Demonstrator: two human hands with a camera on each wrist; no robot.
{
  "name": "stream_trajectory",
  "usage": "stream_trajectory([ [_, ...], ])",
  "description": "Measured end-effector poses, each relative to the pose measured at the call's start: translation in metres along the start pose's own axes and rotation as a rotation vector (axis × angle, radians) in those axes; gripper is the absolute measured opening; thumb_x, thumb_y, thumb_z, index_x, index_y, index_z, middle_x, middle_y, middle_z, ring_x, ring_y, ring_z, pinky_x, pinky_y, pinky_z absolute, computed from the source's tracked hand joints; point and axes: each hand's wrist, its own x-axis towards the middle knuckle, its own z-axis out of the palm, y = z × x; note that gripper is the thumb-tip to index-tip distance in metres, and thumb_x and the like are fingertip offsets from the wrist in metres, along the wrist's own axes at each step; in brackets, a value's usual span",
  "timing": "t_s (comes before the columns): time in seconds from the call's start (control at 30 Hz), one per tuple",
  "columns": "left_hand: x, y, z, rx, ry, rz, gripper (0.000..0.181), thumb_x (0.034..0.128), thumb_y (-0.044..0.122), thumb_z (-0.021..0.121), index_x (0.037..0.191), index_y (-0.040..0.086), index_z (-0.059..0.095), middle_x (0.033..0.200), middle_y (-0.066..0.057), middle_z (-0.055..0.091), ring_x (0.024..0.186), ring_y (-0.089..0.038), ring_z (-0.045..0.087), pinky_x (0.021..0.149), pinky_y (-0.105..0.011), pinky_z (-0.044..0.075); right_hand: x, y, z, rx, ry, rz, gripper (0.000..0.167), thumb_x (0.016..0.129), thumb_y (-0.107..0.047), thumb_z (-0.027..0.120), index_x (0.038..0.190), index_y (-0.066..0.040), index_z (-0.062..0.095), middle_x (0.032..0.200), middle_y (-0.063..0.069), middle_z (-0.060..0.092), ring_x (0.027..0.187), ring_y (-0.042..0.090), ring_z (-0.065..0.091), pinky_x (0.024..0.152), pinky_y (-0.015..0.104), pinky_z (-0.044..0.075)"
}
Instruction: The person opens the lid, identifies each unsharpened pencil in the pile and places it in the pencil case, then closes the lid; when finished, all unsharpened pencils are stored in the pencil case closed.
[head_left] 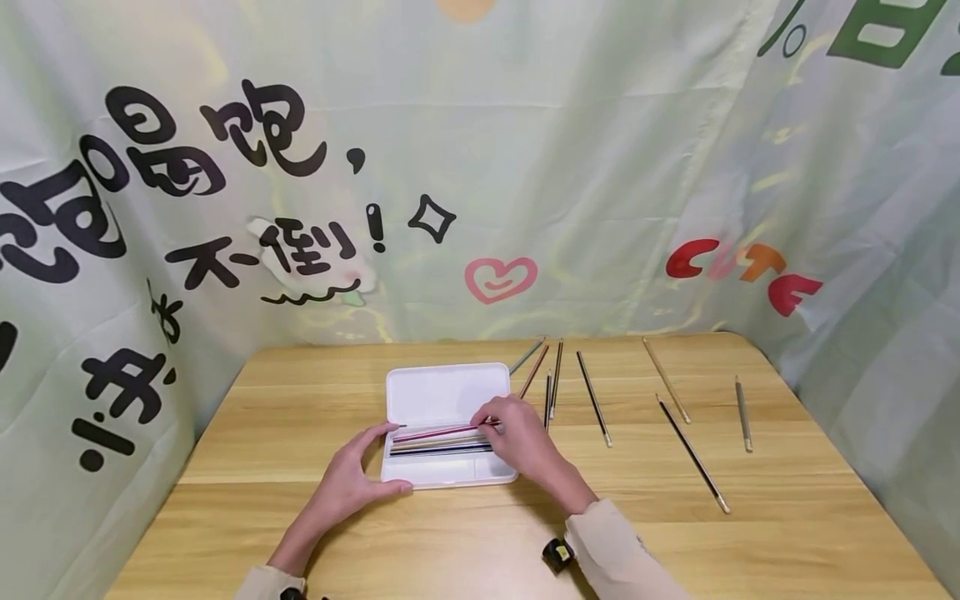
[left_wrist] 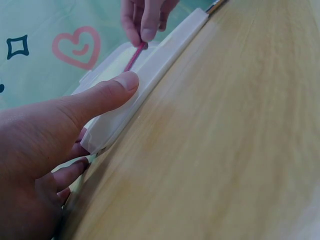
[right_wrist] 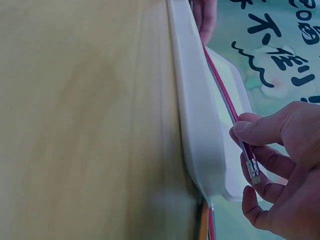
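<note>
A white pencil case (head_left: 495, 472) lies open, its lid (head_left: 447, 393) tilted back. Several pencils (head_left: 442, 451) lie lengthwise in its tray. My left hand (head_left: 348, 479) grips the case's left end, thumb on the front rim; in the left wrist view the thumb of that hand (left_wrist: 55, 125) lies over the edge, with fingers behind. My right hand (head_left: 517, 437) pinches a pink-red pencil (head_left: 435, 432) over the tray's right part. In the right wrist view, thumb and fingers of this hand (right_wrist: 285, 155) hold the pencil (right_wrist: 223, 90) near its metal-banded eraser end.
Right of the case, a green pencil (head_left: 527, 355), a brown one (head_left: 534, 371) and several dark ones (head_left: 592, 396) lie on the wooden table (head_left: 465, 542). Farther right are a tan pencil (head_left: 666, 379), a black one (head_left: 693, 454) and a grey one (head_left: 742, 414). A printed cloth (head_left: 600, 167) hangs behind.
</note>
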Motion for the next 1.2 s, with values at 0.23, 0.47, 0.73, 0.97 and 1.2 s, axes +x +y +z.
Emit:
stream_trajectory([
  [0.23,0.000,0.000,0.000,-0.004,0.000,0.002,0.092,0.0627,0.052,0.096,0.141,0.020,0.059,0.143,-0.009,0.059,0.134,-0.036,0.052,0.111,-0.060,0.039,0.005,-0.005,0.010,-0.038,0.000,0.010,0.016,0.085,0.005,0.078,0.087,-0.011,0.080,0.090,0.000,0.076,0.084,0.018,0.063,0.074,0.032,0.052],
  [0.47,0.000,0.000,0.000,-0.011,0.003,0.005,0.092,0.0622,0.051,0.097,0.140,0.020,0.059,0.143,-0.008,0.060,0.134,-0.035,0.053,0.111,-0.060,0.039,0.005,-0.003,0.010,-0.038,-0.019,0.035,0.017,0.085,0.005,0.078,0.092,-0.010,0.079,0.095,0.001,0.075,0.090,0.021,0.065,0.080,0.037,0.054],
  [0.73,-0.001,0.000,0.000,-0.007,0.011,-0.012,0.093,0.0612,0.052,0.097,0.140,0.022,0.059,0.143,-0.008,0.059,0.134,-0.035,0.052,0.111,-0.060,0.038,-0.004,0.002,-0.008,0.030,0.003,0.089,0.017,0.086,0.004,0.078,0.098,-0.008,0.078,0.100,0.003,0.074,0.097,0.023,0.067,0.085,0.042,0.056],
  [0.97,0.000,0.001,-0.001,-0.006,0.004,-0.003,0.093,0.0618,0.052,0.097,0.141,0.020,0.059,0.143,-0.008,0.060,0.133,-0.035,0.053,0.111,-0.060,0.039,-0.017,0.015,-0.036,0.058,0.056,0.102,0.019,0.086,0.004,0.078,0.102,-0.007,0.078,0.100,0.002,0.073,0.093,0.019,0.065,0.080,0.038,0.057],
  [1.2,0.000,0.000,0.000,0.004,0.002,0.005,0.092,0.0626,0.053,0.096,0.141,0.020,0.059,0.142,-0.008,0.060,0.133,-0.035,0.053,0.111,-0.060,0.039,-0.029,0.035,-0.066,0.047,0.125,0.105,0.020,0.086,0.004,0.078,0.104,-0.005,0.076,0.102,0.006,0.074,0.091,0.023,0.067,0.072,0.036,0.058],
])
